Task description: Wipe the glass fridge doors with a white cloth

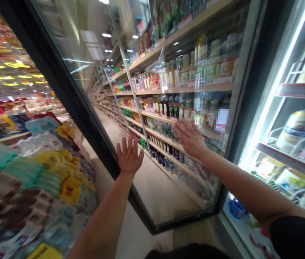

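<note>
A tall glass cooler door (152,108) with a black frame stands swung out in front of me. Its pane mirrors store shelves of bottles. My left hand (129,155) is open, fingers spread, palm flat against the glass near the door's left frame. My right hand (190,138) is open too, fingers stretched out and pressed on the pane further right and a little higher. Neither hand holds anything.
The lit cooler interior (292,144) on the right has wire shelves with cans and packaged drinks. At the left stands a display of packaged goods (33,172) in yellow, teal and brown wrappers. Beige floor (139,237) shows below the door.
</note>
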Demonstrator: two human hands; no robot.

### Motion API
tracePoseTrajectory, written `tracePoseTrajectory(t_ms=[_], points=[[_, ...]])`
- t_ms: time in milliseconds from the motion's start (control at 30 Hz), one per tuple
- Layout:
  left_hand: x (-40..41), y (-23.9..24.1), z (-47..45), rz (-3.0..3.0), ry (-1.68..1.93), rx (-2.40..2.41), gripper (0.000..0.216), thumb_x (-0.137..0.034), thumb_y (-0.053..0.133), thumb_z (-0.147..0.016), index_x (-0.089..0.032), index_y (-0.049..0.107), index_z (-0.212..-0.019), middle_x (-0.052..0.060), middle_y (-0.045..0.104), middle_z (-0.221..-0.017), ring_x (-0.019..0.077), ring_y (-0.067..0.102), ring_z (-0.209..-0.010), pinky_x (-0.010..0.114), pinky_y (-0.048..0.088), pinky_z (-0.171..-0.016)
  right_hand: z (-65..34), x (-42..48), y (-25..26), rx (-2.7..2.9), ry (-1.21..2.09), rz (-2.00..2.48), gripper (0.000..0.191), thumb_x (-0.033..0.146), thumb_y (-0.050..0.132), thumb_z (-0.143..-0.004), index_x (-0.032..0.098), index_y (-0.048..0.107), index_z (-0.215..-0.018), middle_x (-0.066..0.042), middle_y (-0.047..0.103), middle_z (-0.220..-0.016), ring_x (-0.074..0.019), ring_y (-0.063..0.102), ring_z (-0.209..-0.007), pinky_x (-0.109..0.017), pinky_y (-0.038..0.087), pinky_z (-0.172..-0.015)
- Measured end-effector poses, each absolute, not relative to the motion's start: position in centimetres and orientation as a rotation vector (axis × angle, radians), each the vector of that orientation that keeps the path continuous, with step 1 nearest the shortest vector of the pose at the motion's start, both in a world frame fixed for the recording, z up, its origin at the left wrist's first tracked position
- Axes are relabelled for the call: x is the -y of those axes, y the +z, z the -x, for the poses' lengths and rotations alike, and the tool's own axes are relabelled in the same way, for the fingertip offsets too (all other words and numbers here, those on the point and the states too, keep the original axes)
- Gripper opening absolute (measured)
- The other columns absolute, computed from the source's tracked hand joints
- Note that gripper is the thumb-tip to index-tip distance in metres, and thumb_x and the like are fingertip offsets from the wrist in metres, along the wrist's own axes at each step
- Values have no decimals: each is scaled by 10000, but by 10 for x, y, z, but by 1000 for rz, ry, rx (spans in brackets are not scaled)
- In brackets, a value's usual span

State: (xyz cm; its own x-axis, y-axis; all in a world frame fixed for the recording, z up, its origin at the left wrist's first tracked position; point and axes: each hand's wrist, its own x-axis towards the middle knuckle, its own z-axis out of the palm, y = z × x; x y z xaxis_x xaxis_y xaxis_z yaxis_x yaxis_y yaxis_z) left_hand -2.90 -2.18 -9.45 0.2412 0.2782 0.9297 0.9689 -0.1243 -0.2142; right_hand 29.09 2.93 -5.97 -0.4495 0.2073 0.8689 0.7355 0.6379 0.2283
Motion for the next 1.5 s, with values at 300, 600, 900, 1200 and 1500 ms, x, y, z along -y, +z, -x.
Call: tracePoseTrajectory(t_ms=[300,600,900,1200,1500], points=[[22,-94,27,1570,-940,1177,694,-377,556,-943,-186,305,-1562,172,362,-1568,331,164,-1525,582,139,-1245,-298,-37,-62,1868,-844,729,582,178,458,-988,223,345,-1557,-78,513,-1526,-254,274,-1529,-535,207,-1258],[28,-92,25,1563,-936,1169,686,-373,555,-946,-193,310,-1561,167,361,-1568,325,163,-1526,577,147,-1245,-249,-23,-36,1840,-708,747,553,192,401,-996,218,371,-1548,-62,424,-1589,-255,221,-1547,-546,98,-1281],[30,-95,25,1615,-976,1234,669,-399,540,-950,-208,326,-1555,162,347,-1576,327,155,-1525,591,104,-1251,-231,-10,-21,1927,-724,709,541,194,398,-1002,212,380,-1542,-35,383,-1613,-228,228,-1545,-500,137,-1284],[33,-93,23,1605,-983,1212,671,-397,551,-944,-196,342,-1548,168,366,-1566,329,178,-1523,587,124,-1247,-248,-6,-45,2162,-822,520,598,147,416,-979,264,340,-1560,6,412,-1597,-199,285,-1523,-485,120,-1292],[32,-94,24,1597,-996,1220,650,-413,532,-947,-199,367,-1538,159,374,-1566,326,193,-1522,584,138,-1246,-264,-11,-53,2059,-755,681,606,149,434,-969,261,351,-1559,-22,423,-1592,-237,251,-1538,-524,146,-1286]])
